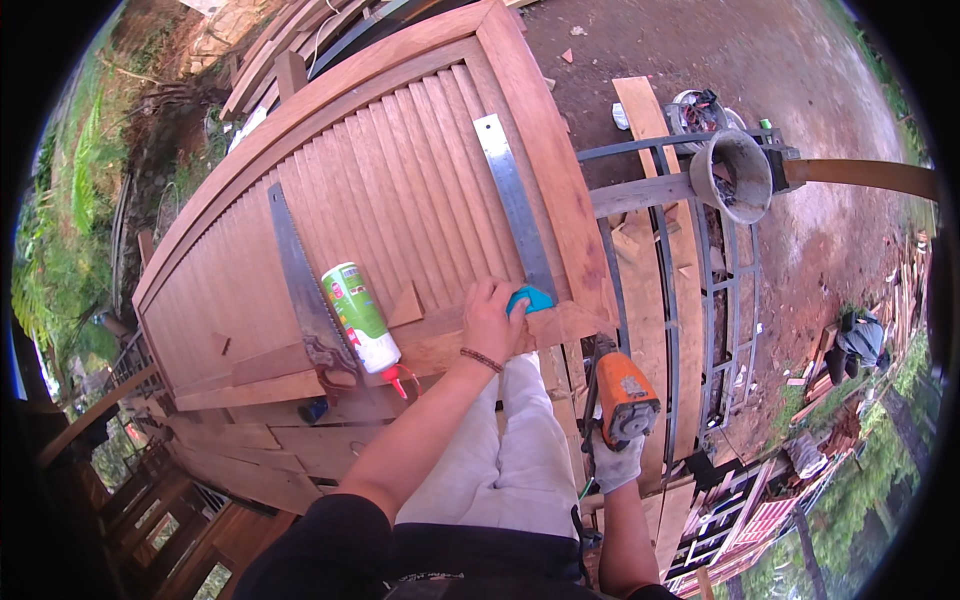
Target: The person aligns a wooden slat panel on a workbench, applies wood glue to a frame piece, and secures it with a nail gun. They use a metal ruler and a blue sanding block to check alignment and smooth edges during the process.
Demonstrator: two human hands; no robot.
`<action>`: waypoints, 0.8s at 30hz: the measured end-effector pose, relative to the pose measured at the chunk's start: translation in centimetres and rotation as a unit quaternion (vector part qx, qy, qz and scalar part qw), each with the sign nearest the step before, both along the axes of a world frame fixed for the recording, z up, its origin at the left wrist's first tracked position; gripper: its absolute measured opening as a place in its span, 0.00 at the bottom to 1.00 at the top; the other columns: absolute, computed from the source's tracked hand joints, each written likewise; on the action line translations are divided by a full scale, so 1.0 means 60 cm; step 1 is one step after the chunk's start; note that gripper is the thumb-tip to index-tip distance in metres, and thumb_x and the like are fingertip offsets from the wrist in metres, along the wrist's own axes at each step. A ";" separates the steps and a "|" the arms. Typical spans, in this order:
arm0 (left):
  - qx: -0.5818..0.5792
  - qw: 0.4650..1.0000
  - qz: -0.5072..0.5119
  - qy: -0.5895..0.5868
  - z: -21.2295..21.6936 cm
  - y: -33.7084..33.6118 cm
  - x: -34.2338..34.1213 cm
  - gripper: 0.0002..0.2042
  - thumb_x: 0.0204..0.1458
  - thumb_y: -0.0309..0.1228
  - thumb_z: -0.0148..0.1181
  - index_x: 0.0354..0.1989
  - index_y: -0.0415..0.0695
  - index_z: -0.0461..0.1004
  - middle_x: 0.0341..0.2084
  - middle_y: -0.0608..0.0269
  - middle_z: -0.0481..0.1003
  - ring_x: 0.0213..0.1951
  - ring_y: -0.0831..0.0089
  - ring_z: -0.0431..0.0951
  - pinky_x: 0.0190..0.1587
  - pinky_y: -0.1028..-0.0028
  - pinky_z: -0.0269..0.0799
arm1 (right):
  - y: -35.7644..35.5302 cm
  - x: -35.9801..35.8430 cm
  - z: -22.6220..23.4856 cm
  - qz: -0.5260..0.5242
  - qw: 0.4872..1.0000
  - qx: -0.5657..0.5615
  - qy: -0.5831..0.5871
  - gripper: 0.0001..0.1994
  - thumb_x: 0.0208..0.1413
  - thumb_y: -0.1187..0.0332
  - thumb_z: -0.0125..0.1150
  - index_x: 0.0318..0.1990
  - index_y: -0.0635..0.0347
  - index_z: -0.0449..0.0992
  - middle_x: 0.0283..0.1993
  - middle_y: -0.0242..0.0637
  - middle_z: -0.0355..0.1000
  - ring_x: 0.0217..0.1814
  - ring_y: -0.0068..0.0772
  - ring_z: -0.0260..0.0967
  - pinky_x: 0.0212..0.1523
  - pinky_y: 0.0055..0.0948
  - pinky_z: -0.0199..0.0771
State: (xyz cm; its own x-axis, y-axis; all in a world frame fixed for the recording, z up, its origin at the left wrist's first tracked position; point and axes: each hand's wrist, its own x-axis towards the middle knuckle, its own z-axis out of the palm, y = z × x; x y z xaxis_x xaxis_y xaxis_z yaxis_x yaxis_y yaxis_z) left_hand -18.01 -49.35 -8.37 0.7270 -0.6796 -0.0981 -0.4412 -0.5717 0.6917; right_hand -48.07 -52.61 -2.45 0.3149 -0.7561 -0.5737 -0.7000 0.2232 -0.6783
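Note:
My left hand is bare and rests at the near edge of a louvered wooden panel. Its curled fingers and thumb close around a small teal object, whose kind I cannot make out. Just beyond that lies the lower end of a steel ruler. In a pale glove, my right hand grips an orange and black nail gun beside the panel's near right corner. On the slats lie a hand saw, a white and green glue bottle with a red nozzle, and a triangular wood scrap.
Planks and metal bars extend along the right side. A grey bucket with bits inside stands at the far right. Stacked timber lies behind the panel. Another person is at the far right beside piled wood.

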 end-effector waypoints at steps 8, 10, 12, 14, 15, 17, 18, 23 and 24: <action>-0.031 0.999 0.006 0.006 -0.004 -0.010 -0.006 0.10 0.46 0.28 0.69 0.37 0.42 0.78 0.37 0.54 0.74 0.43 0.53 0.72 0.48 0.60 0.69 | 0.001 -0.008 -0.008 0.018 1.000 0.007 0.000 0.20 0.43 0.71 0.73 0.45 0.64 0.75 0.41 0.49 0.75 0.41 0.53 0.75 0.41 0.44 0.74; -0.043 0.999 0.005 0.003 -0.006 -0.012 -0.007 0.10 0.47 0.29 0.69 0.37 0.43 0.78 0.37 0.55 0.74 0.44 0.53 0.72 0.48 0.60 0.69 | 0.004 -0.005 -0.009 0.002 1.000 0.026 -0.006 0.20 0.43 0.70 0.73 0.45 0.64 0.75 0.40 0.48 0.76 0.41 0.53 0.75 0.41 0.43 0.75; -0.054 0.999 0.002 -0.003 -0.014 -0.013 -0.008 0.10 0.46 0.29 0.69 0.37 0.43 0.79 0.37 0.55 0.74 0.44 0.54 0.72 0.48 0.59 0.69 | 0.003 0.001 -0.006 -0.006 0.999 0.037 -0.011 0.20 0.43 0.70 0.73 0.45 0.64 0.75 0.41 0.49 0.76 0.42 0.53 0.76 0.42 0.43 0.75; -0.051 0.999 0.000 -0.002 -0.019 -0.016 -0.009 0.10 0.46 0.30 0.69 0.37 0.44 0.79 0.37 0.57 0.75 0.44 0.54 0.72 0.48 0.59 0.68 | -0.005 0.012 0.003 0.000 0.999 0.039 -0.013 0.20 0.44 0.70 0.72 0.46 0.64 0.75 0.43 0.49 0.77 0.44 0.52 0.76 0.43 0.43 0.75; -0.049 0.999 -0.001 -0.001 -0.021 -0.016 -0.010 0.10 0.46 0.30 0.69 0.37 0.45 0.79 0.37 0.57 0.75 0.44 0.55 0.72 0.49 0.59 0.67 | -0.008 0.015 0.006 0.002 0.999 0.043 -0.013 0.20 0.44 0.70 0.72 0.46 0.64 0.75 0.44 0.49 0.77 0.45 0.52 0.76 0.44 0.43 0.75; -0.045 0.999 -0.005 -0.012 -0.020 -0.020 -0.011 0.10 0.46 0.31 0.69 0.37 0.45 0.79 0.37 0.58 0.75 0.44 0.55 0.72 0.49 0.60 0.67 | -0.010 0.019 0.010 0.002 0.999 0.049 -0.011 0.20 0.44 0.71 0.72 0.47 0.64 0.75 0.45 0.49 0.76 0.46 0.52 0.76 0.45 0.43 0.75; -0.044 0.999 -0.007 -0.017 -0.020 -0.022 -0.012 0.10 0.46 0.31 0.69 0.37 0.45 0.79 0.37 0.59 0.75 0.44 0.56 0.72 0.49 0.60 0.66 | -0.011 0.020 0.012 0.004 0.999 0.047 -0.010 0.20 0.44 0.71 0.72 0.47 0.64 0.75 0.45 0.49 0.76 0.46 0.52 0.76 0.45 0.43 0.75; -0.029 0.999 -0.013 -0.013 -0.015 -0.022 -0.008 0.10 0.46 0.32 0.69 0.37 0.46 0.79 0.37 0.59 0.75 0.44 0.56 0.72 0.49 0.60 0.66 | -0.010 0.014 0.001 0.044 0.999 0.013 -0.005 0.21 0.44 0.70 0.72 0.47 0.64 0.75 0.45 0.49 0.76 0.45 0.53 0.75 0.44 0.44 0.75; -0.027 0.999 -0.015 -0.014 -0.015 -0.022 -0.007 0.10 0.46 0.32 0.69 0.37 0.46 0.79 0.37 0.60 0.75 0.44 0.56 0.72 0.49 0.60 0.66 | -0.010 0.012 -0.003 0.054 0.999 0.006 -0.005 0.21 0.44 0.70 0.72 0.47 0.64 0.75 0.45 0.49 0.76 0.44 0.54 0.75 0.44 0.44 0.75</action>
State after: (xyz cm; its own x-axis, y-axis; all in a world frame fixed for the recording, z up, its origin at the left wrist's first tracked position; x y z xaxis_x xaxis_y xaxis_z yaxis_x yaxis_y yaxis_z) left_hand -18.42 -50.67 -9.25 0.7083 -0.7048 -0.0398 -0.4773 -0.5197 0.7086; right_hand -47.36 -53.23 -2.64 0.3998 -0.7104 -0.5793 -0.7134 0.1556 -0.6832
